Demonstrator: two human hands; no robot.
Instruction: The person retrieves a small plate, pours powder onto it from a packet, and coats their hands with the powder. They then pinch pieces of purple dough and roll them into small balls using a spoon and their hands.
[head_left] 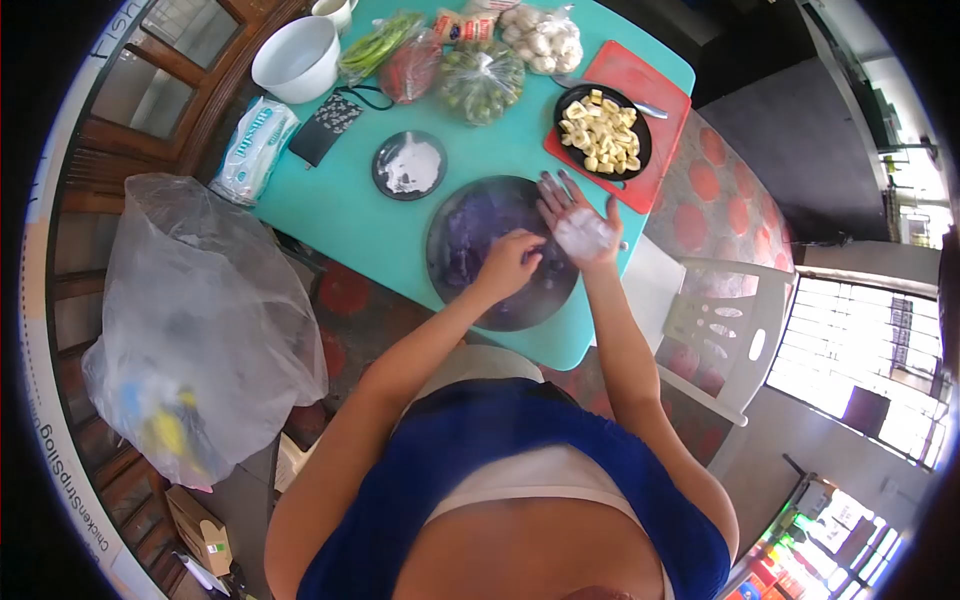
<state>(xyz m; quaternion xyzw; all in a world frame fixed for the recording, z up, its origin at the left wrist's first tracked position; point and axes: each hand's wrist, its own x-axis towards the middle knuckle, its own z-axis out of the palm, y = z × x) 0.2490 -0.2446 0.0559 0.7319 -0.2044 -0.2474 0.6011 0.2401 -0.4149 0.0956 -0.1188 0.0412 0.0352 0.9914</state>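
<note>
A large dark round tray [505, 310] sits at the near edge of the turquoise table, with a purple mass [462, 235] spread over its left part. Over the tray, my left hand [508, 266] has its fingers curled together; whatever they may hold is hidden. Beside it, at the tray's right rim, my right hand [582, 225] is palm up with its fingers spread. White powder coats that palm, and the fingertips look purplish. A small dark plate [380, 180] of white powder [412, 165] lies beyond the tray, to the left.
A black plate of cut yellowish pieces [602, 130] rests on a red cutting board [640, 75] with a knife. Bagged vegetables [482, 82], a white bowl [297, 60], a phone-like dark case [325, 130] and a wipes pack [255, 150] line the back and left. A white chair [715, 330] stands right.
</note>
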